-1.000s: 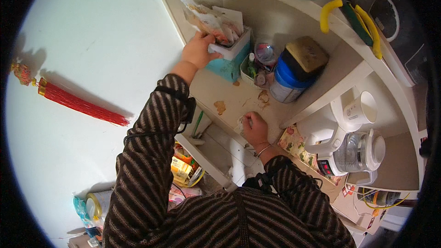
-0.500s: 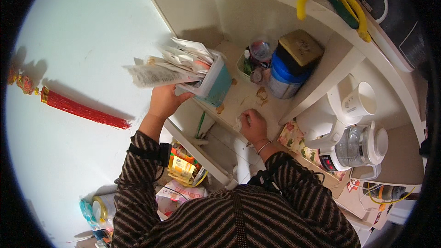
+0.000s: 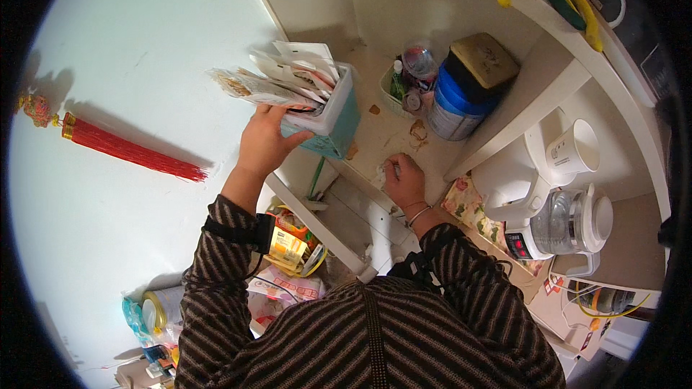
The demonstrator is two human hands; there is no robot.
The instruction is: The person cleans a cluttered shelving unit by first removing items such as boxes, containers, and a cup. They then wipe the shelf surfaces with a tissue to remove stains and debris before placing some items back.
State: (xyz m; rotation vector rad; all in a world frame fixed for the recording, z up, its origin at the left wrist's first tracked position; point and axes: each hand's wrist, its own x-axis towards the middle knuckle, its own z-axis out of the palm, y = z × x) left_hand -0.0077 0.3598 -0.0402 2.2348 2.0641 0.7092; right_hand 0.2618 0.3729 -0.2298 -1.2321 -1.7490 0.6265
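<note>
A light blue plastic box with a white rim (image 3: 337, 128) stands on the corner shelf, stuffed with paper packets (image 3: 288, 79) that lean out to the left. My left hand (image 3: 265, 138) grips the near left side of the box. Its thumb is stretched along the near side, and its fingertips are partly hidden under the packets. My right hand (image 3: 406, 180) is closed over a crumpled white tissue (image 3: 381, 171) at the shelf's front edge, right of the box. Brown stains (image 3: 418, 130) mark the shelf surface between the box and the containers behind.
A small basket of bottles (image 3: 396, 90) and a blue tub (image 3: 458, 112) with a dark box (image 3: 484, 65) on top stand behind. To the right are a glass kettle (image 3: 562, 223) and paper cups (image 3: 574, 153). A red tassel (image 3: 137, 155) hangs on the left wall.
The view has shifted slightly. Against the shelf stains, the box has come a little toward the front edge with my left hand on it. My right hand remains closed at the front edge.
</note>
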